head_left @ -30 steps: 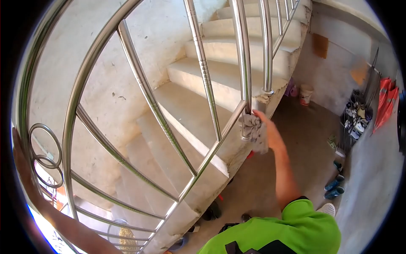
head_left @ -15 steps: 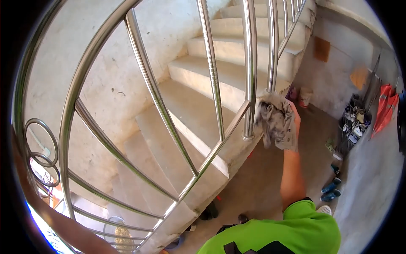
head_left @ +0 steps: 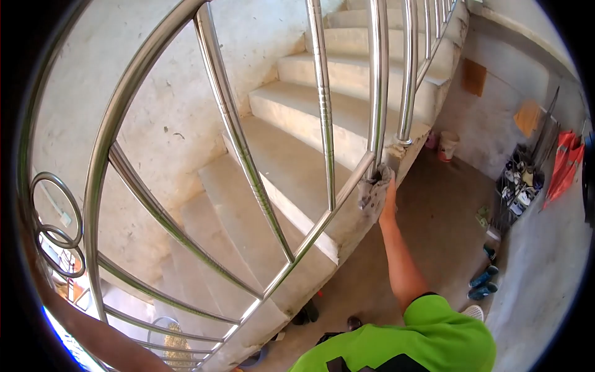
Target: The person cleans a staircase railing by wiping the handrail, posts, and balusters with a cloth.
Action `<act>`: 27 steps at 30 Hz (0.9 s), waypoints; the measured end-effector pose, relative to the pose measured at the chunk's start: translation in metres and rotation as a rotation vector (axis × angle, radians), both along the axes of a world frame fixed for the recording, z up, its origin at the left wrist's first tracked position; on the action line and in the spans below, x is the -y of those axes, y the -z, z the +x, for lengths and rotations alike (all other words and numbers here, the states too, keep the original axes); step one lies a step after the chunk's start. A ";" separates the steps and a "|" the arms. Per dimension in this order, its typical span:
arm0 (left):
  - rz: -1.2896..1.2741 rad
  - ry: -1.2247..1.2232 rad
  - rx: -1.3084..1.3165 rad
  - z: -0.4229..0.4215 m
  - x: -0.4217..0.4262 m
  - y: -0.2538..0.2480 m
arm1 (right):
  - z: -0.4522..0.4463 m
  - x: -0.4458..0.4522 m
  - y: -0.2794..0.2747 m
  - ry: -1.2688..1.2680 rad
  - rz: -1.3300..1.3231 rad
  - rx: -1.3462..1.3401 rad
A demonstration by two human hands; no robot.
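My right hand (head_left: 389,197) is wrapped in or gripping a grey patterned cloth (head_left: 373,193), which rests against the foot of a thick steel post (head_left: 378,80) at the stair edge. A slanting lower rail (head_left: 310,239) joins that post just beside the cloth. My left arm runs along the lower left edge of the view, near the large curved rail (head_left: 102,149); its hand cannot be made out in the dark rim.
Concrete stairs (head_left: 291,149) rise behind the railing. Below on the right are a bucket (head_left: 447,146), a shoe rack (head_left: 519,180), a red umbrella (head_left: 563,164) and blue shoes (head_left: 483,283). A container of grain (head_left: 176,342) stands at the lower left.
The cloth and my right hand first moved right, off the post, and are now back at its foot. The railing has shifted slightly rightward in view.
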State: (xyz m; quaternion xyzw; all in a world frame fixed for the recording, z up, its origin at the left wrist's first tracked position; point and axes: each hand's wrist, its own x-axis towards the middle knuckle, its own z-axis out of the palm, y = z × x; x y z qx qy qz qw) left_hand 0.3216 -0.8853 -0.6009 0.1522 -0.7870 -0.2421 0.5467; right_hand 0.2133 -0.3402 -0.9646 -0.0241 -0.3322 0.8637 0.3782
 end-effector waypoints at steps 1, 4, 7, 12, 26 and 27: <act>-0.008 0.006 0.016 0.001 -0.001 0.000 | -0.001 -0.007 0.000 0.003 -0.003 0.001; 0.051 0.071 0.002 0.003 -0.003 0.001 | -0.009 -0.021 -0.015 -0.135 0.099 0.046; 0.063 -0.086 0.035 0.008 -0.016 0.001 | -0.011 -0.023 -0.045 0.002 0.163 -0.157; 0.006 0.007 -0.024 -0.010 0.025 0.004 | -0.025 -0.041 -0.023 -0.296 0.064 -0.136; -0.176 0.296 -0.262 -0.068 0.112 -0.004 | 0.033 -0.052 0.020 -0.269 -0.042 -0.113; -0.181 0.291 -0.290 -0.067 0.108 -0.004 | 0.042 -0.047 -0.005 -0.267 -0.034 -0.124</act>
